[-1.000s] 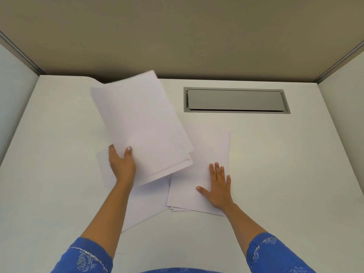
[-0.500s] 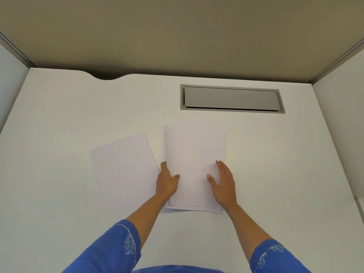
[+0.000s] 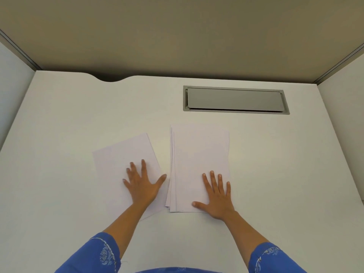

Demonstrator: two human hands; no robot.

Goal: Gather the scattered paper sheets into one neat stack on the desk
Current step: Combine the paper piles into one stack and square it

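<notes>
Pressing flat with fingers spread, the left hand [image 3: 142,184] rests on a tilted loose sheet [image 3: 126,164] at 7 o'clock on the white worktop [image 3: 59,119], and the right hand [image 3: 217,196], equally open and gripping nothing, lies on the near right corner of the paper stack [image 3: 200,160] just beside it at 5 o'clock. Stack edges fan slightly along the left side; sheet and stack nearly touch at their near corners. Farther off at 1 o'clock sits a grey cable hatch [image 3: 235,99].
</notes>
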